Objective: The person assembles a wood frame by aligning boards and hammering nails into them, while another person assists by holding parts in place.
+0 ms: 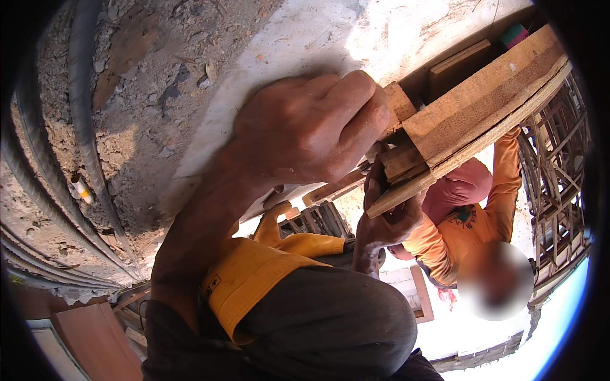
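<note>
My left hand (311,127) is closed in a fist beside the end of a long timber assembly. Whatever its fingers hold, if anything, is hidden. Lower down, my right hand (395,219) grips the near end of a wooden plank (457,160) from below. Its fingertips are partly hidden by the wood. Thicker timber (486,95) runs along the plank toward the upper right, with short wood blocks (401,162) at its near end. A co-worker in an orange shirt (473,228) is below, one raised arm reaching the plank's underside.
Ribbed steel bars (82,95) curve down the left side, next to rough, crumbly masonry (146,82). A pale slab (279,47) lies behind my left hand. My yellow rubber boots (244,279) and bent knee are below. Stacked wooden sticks (556,159) stand at right.
</note>
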The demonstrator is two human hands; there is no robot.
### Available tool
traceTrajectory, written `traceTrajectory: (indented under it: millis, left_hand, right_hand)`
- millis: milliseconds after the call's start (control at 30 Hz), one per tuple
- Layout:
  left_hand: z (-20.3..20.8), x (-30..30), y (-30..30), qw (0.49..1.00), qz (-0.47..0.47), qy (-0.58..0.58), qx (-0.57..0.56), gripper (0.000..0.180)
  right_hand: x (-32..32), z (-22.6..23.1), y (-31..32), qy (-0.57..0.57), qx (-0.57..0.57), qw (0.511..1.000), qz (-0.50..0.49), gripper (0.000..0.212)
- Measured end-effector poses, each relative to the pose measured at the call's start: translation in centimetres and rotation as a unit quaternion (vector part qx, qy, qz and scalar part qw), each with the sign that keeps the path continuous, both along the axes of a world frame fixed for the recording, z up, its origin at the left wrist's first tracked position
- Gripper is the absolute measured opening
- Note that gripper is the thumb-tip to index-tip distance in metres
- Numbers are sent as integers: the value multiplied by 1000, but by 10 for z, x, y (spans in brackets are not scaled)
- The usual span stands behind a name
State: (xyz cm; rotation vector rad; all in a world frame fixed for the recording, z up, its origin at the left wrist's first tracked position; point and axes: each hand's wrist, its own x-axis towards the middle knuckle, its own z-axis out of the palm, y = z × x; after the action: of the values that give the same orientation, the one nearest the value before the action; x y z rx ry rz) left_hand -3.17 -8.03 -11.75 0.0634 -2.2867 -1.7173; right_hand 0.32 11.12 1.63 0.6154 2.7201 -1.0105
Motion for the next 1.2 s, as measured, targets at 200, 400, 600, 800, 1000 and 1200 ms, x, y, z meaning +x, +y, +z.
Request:
traceTrajectory:
  millis: [200,400,600,800,1000,1200]
  left_hand:
    - [-3,-1,4,999,19,27,8,18]
    - [3,-4,7,999,5,19,-25,7]
    - [14,5,18,997,-10,0,79,7]
    - [68,38,53,944,-22,-228,236,39]
    - [90,51,66,885,-90,-304,340,62]
    - [84,50,83,780,-114,-335,516,74]
  right_hand:
    - [17,-1,19,112,176,946,249,67]
    - [16,3,19,128,307,911,244,69]
    - [-1,10,10,149,369,859,322,58]
    - [2,19,10,99,333,884,312,69]
    - [2,27,6,39,318,901,292,77]
    - [0,28,3,22,326,899,291,83]
